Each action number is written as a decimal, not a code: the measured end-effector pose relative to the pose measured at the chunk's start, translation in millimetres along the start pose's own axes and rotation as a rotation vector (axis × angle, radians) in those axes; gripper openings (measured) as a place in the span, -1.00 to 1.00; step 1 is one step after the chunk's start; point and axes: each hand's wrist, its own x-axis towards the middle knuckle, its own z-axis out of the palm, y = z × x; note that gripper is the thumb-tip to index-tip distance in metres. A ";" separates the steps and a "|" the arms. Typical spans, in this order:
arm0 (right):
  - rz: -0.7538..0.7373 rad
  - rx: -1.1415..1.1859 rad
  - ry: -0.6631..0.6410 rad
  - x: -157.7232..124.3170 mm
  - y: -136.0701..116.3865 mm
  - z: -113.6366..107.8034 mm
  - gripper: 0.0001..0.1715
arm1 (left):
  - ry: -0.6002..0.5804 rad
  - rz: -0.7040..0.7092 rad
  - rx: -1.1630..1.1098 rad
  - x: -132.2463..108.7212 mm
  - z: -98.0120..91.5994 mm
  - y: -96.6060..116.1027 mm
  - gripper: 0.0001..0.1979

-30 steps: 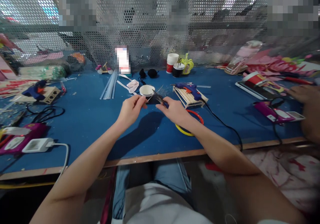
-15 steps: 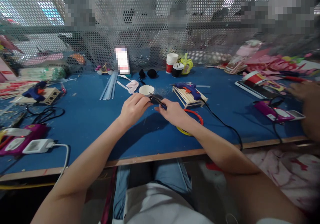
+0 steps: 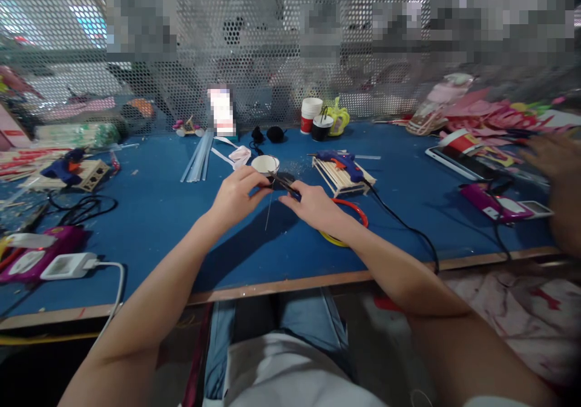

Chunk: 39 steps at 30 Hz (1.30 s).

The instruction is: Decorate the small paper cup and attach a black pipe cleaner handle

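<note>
My left hand (image 3: 236, 198) is closed in a pinch on a thin silvery strand (image 3: 269, 212) that hangs down over the blue table (image 3: 172, 225). My right hand (image 3: 313, 204) grips small dark scissors (image 3: 284, 183) whose blades point left toward the left fingertips. Both hands meet just in front of a white paper cup (image 3: 265, 164) and a dark round patch on the table.
A blue glue gun (image 3: 340, 160) lies on a stick-built frame (image 3: 338, 177), its black cord running to the table edge. Red and yellow rings (image 3: 349, 222) lie under my right wrist. Another person's hand (image 3: 556, 158) is at the right. Pink power strips (image 3: 31, 255) sit left.
My left hand has moved closer to the scissors and turned, and the thin strand now hangs downward from it instead of sticking up. The other person's hand has shifted up.
</note>
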 end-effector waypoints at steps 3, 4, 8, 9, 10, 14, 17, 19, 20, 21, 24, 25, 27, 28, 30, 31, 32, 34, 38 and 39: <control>-0.014 -0.034 -0.020 -0.9 -0.3 -0.6 -0.67 | 0.024 -0.225 -0.180 3.4 -14.4 -1.4 -0.81; -0.030 -0.049 -0.032 -1.5 -0.7 -0.2 -0.67 | 0.027 -0.281 -0.263 4.4 -17.8 -1.0 -0.76; -0.139 -0.144 -0.104 -4.3 -4.0 2.0 -0.64 | -0.025 -0.395 -0.542 7.1 -22.6 4.3 -0.81; -0.165 -0.170 -0.122 -5.0 -4.9 2.1 -0.63 | -0.037 -0.418 -0.570 7.2 -22.4 5.6 -0.84; -0.183 -0.191 -0.140 -5.7 -5.7 2.0 -0.63 | -0.046 -0.440 -0.590 7.2 -21.9 6.4 -0.85; -0.250 -0.184 -0.188 -8.1 -6.4 1.1 -0.64 | -0.075 -0.486 -0.673 7.1 -18.6 7.4 -0.86; -0.327 -0.131 -0.200 -9.4 -4.8 1.0 -0.68 | -0.099 -0.495 -0.692 8.8 -16.5 8.9 -0.87; -0.342 -0.118 -0.202 -9.9 -3.6 1.0 -0.70 | -0.104 -0.501 -0.718 10.4 -16.0 10.8 -0.88; -0.341 -0.115 -0.202 -10.0 -3.1 1.0 -0.71 | -0.103 -0.502 -0.738 11.0 -15.9 11.7 -0.88; -0.341 -0.113 -0.202 -10.1 -2.7 0.9 -0.72 | -0.102 -0.502 -0.757 11.4 -15.7 12.3 -0.88; -0.355 -0.114 -0.205 -10.4 -1.7 1.3 -0.73 | -0.113 -0.507 -0.816 11.4 -13.7 12.1 -0.88; -0.362 -0.115 -0.209 -10.5 -1.5 1.6 -0.73 | -0.121 -0.512 -0.839 11.0 -12.4 11.3 -0.87; -0.376 -0.118 -0.223 -10.5 -1.4 2.0 -0.74 | -0.144 -0.528 -0.888 9.9 -9.3 8.8 -0.86; -0.381 -0.114 -0.230 -10.3 -1.4 2.0 -0.75 | -0.160 -0.535 -0.905 9.2 -7.9 7.2 -0.85; -0.360 -0.088 -0.229 -9.2 -0.9 1.2 -0.75 | -0.156 -0.537 -0.894 7.8 -7.1 3.9 -0.81; -0.330 -0.061 -0.216 -8.2 -0.4 0.4 -0.74 | -0.114 -0.523 -0.849 7.1 -8.1 2.3 -0.79; -0.292 -0.027 -0.192 -6.8 0.6 -0.6 -0.74 | -0.036 -0.497 -0.767 6.2 -10.0 0.9 -0.78; -0.202 0.048 -0.119 -3.3 3.5 -2.8 -0.73 | 0.189 -0.400 -0.495 4.2 -15.5 -0.9 -0.81; -0.075 0.143 0.055 3.2 9.4 -4.7 -0.70 | 0.399 -0.056 0.039 -0.8 -19.6 -0.3 -0.89; -0.062 0.156 0.084 3.9 9.7 -4.5 -0.71 | 0.350 0.014 0.094 -1.8 -17.2 0.5 -0.88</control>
